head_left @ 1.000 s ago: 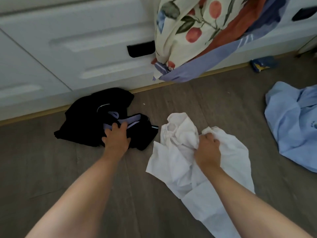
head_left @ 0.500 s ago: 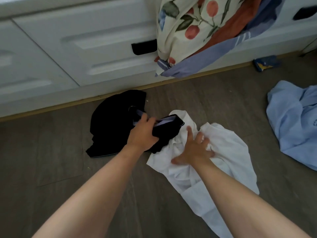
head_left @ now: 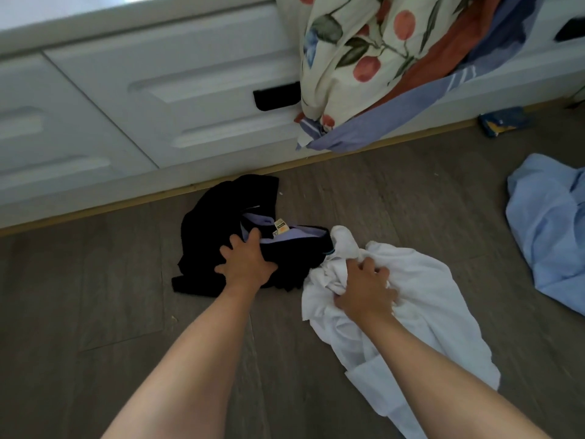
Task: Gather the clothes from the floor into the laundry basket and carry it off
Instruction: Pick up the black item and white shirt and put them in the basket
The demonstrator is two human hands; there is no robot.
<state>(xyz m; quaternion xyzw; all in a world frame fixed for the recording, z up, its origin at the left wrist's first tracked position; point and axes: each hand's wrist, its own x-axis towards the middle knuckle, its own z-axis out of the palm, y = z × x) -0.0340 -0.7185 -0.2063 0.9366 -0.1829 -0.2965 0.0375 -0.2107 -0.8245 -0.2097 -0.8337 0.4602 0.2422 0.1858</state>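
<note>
A black garment (head_left: 209, 236) with a lilac lining and a small yellow label lies crumpled on the wood floor near the drawer base. My left hand (head_left: 245, 264) grips its right part, thumb over the folded edge. Touching it on the right is a white garment (head_left: 424, 299), bunched at its top end. My right hand (head_left: 364, 288) clutches that bunched cloth. A light blue shirt (head_left: 550, 229) lies spread at the right edge, apart from both hands. No laundry basket is in view.
White drawer fronts (head_left: 196, 90) with black handles run along the back. A floral quilt (head_left: 364, 52) with a blue underside hangs down over them. A small dark blue and yellow item (head_left: 503, 122) lies by the skirting at the right.
My left hand has dragged the black garment right until it touches the white one. My right hand opened flat on the white garment, then closed on its bunched top.
</note>
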